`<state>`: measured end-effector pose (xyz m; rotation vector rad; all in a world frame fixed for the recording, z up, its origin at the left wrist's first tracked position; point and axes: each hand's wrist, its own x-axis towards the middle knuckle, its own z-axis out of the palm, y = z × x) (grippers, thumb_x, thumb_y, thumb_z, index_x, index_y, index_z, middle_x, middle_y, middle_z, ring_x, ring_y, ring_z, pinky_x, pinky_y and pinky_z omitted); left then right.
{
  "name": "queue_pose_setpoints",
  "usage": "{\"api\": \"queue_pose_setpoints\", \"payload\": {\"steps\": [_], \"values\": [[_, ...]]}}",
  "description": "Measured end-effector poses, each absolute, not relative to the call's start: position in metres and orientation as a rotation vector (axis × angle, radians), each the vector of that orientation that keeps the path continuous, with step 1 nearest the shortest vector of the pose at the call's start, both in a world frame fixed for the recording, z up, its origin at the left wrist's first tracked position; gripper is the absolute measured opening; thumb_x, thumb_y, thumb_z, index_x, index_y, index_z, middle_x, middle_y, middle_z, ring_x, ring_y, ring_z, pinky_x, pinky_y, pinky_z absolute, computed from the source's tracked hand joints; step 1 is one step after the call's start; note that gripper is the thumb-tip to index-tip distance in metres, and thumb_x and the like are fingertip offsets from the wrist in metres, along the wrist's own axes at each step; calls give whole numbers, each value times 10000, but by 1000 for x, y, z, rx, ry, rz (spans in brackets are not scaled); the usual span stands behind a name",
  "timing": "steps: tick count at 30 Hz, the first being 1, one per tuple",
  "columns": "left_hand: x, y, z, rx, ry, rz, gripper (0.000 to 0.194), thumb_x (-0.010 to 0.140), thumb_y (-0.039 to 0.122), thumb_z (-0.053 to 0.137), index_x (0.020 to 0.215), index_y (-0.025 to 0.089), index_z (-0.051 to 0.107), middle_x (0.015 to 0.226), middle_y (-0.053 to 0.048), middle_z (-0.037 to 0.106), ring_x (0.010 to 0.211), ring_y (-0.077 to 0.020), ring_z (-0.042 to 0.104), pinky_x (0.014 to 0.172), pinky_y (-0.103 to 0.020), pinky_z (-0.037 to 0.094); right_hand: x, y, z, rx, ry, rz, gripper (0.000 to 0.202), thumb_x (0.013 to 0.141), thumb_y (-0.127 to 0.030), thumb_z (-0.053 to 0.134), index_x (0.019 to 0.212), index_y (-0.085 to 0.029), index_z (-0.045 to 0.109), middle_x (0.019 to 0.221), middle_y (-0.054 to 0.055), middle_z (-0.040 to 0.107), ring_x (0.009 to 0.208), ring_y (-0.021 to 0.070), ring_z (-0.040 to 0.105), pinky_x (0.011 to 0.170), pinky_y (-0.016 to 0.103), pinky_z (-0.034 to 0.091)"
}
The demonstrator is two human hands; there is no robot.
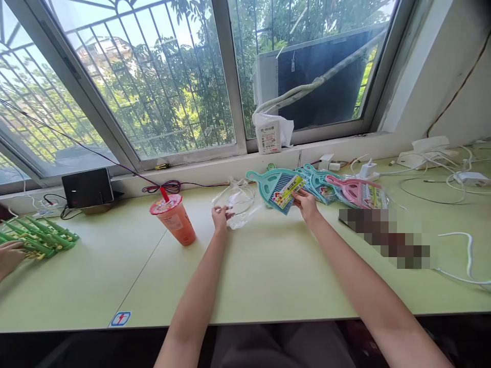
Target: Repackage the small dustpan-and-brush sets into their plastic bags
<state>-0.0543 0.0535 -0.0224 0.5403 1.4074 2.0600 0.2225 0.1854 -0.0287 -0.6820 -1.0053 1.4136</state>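
Observation:
My right hand [306, 204] grips a teal mini dustpan [265, 188] by its lower right edge, with the thumb near its yellow label [288, 191]. Bluish bristles show below that label. Closed at the fingertips, my left hand [220, 219] pinches the edge of a clear plastic bag [238, 198], which lies crumpled on the table between the hands. Behind my right hand lie more teal dustpans [316, 180] and a pink dustpan [351, 190], some in clear wrapping.
A lidded cup of red drink [177, 222] with a straw stands left of my left hand. Far left, another person's hand [10, 257] touches green plastic pieces [42, 236]. A tablet [88, 188], a blurred-out object [385, 237] and white cables [468, 255] lie around the table.

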Motion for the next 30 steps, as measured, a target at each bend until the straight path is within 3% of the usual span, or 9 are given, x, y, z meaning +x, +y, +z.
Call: {"api": "queue_pose_setpoints", "payload": {"steps": [3,6,10,12,15,19,23,26,30], "values": [[-58,53,-21,393,1519,2315,373,855,148,590,1112,237,334,1066,-95,662,648,-109,668,677,-271,554,223,188,-30,-682,-934,1395,387,588,-353,819,905,-183,676,904,86,735,893,275,697,732,394,616],[-58,52,-22,523,1850,2357,662,847,140,596,1352,259,185,1411,-195,457,1028,-175,665,879,-323,539,223,188,-31,-676,-866,1429,362,591,-287,814,910,-179,679,894,79,737,879,264,702,721,370,620],[-53,52,-25,865,2416,1993,920,803,136,610,1495,106,5,1580,-268,101,1468,-293,200,1169,-426,277,220,187,-32,-672,-846,1466,353,584,-242,822,902,-179,682,856,57,739,813,239,707,681,342,621],[-50,52,-26,982,2476,1799,832,824,159,575,1498,48,101,1574,-272,135,1485,-305,103,1199,-446,181,218,186,-32,-667,-848,1487,321,581,-222,820,868,-176,682,848,54,739,785,229,706,658,329,619],[-49,52,-25,940,2486,1667,653,891,167,442,1476,-5,207,1546,-300,202,1480,-309,135,1190,-461,181,215,183,-31,-675,-854,1507,291,577,-203,815,835,-177,683,866,47,739,755,209,700,629,308,614],[-49,48,-20,834,2645,1745,765,885,191,467,1485,-82,80,1559,-335,29,1490,-313,40,1194,-454,151,211,179,-29,-684,-905,1511,323,560,-230,828,842,-180,679,892,48,737,754,205,697,652,321,617],[-40,42,-17,1124,2710,1794,628,898,233,475,1490,110,305,1612,-188,-24,1491,-315,-32,1188,-526,88,208,175,-28,-690,-973,1488,382,530,-301,855,842,-187,665,897,47,734,765,210,694,689,352,616],[-26,41,-18,1613,2358,1836,451,958,339,390,1385,237,496,1607,-90,172,1488,-285,114,1184,-520,163,201,169,-27,-678,-1007,1492,441,494,-369,873,846,-198,670,880,45,733,766,207,687,700,352,607],[-4,44,-23,1657,1705,1744,554,938,560,368,1347,219,520,1363,-138,522,1135,-249,588,898,-404,531,183,153,-25,-639,-1103,1555,526,447,-455,883,854,-198,671,856,67,733,798,238,689,725,386,594]]}}
